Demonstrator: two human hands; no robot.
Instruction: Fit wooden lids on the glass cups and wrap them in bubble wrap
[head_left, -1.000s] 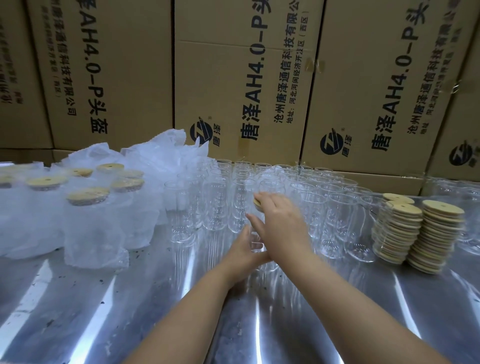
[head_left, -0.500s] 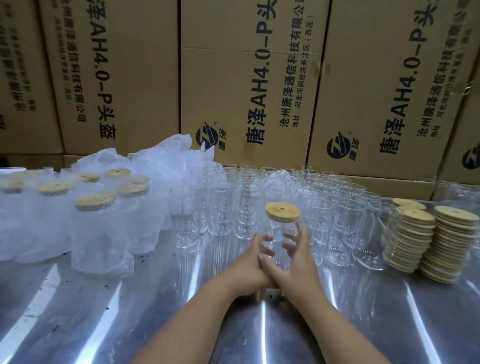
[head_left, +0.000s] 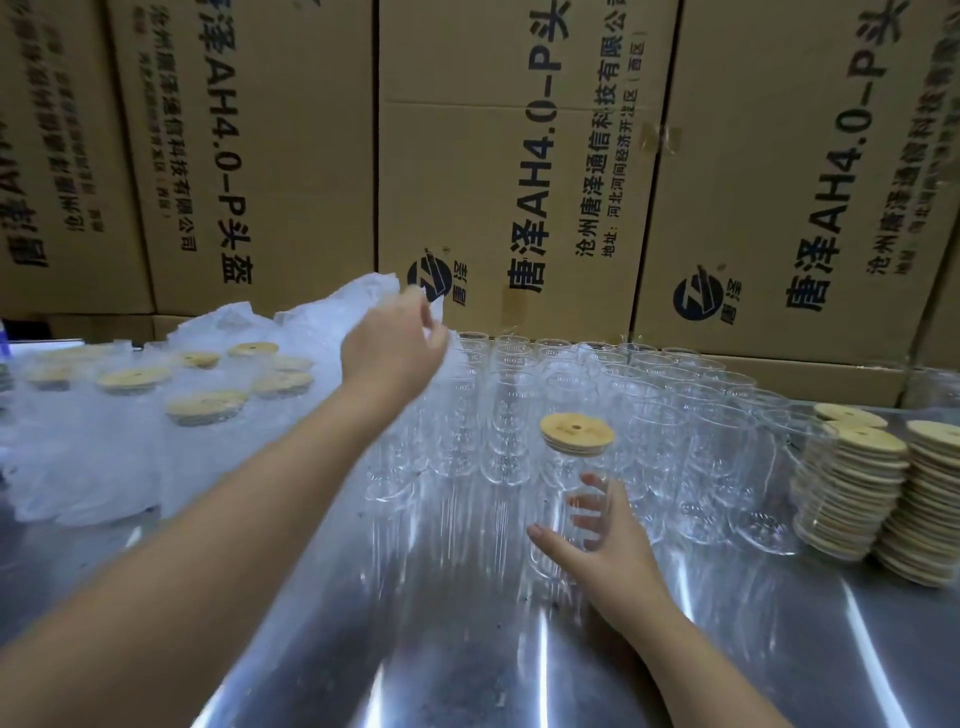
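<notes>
On the steel tabletop (head_left: 415, 649), your right hand (head_left: 608, 545) grips a clear glass cup (head_left: 558, 499) capped by a round wooden lid (head_left: 575, 432); your left hand (head_left: 395, 343) is at the white bubble wrap (head_left: 311, 322), grip unclear. Several wrapped cups (head_left: 208, 415) stand done; rows of bare glasses (head_left: 675, 415) wait.

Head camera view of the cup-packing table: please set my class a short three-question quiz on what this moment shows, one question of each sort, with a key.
1. True or false: the glass cup gripped by the right hand already wears a wooden lid.
2. Fill the gap: as the person sees it, the lid stacks stand at the ___ end of the table.
3. Choose one: the left hand reaches toward A the lid stacks, B the bubble wrap, C the glass cup.

Key: 1 true; 2 right; 3 B.
</notes>
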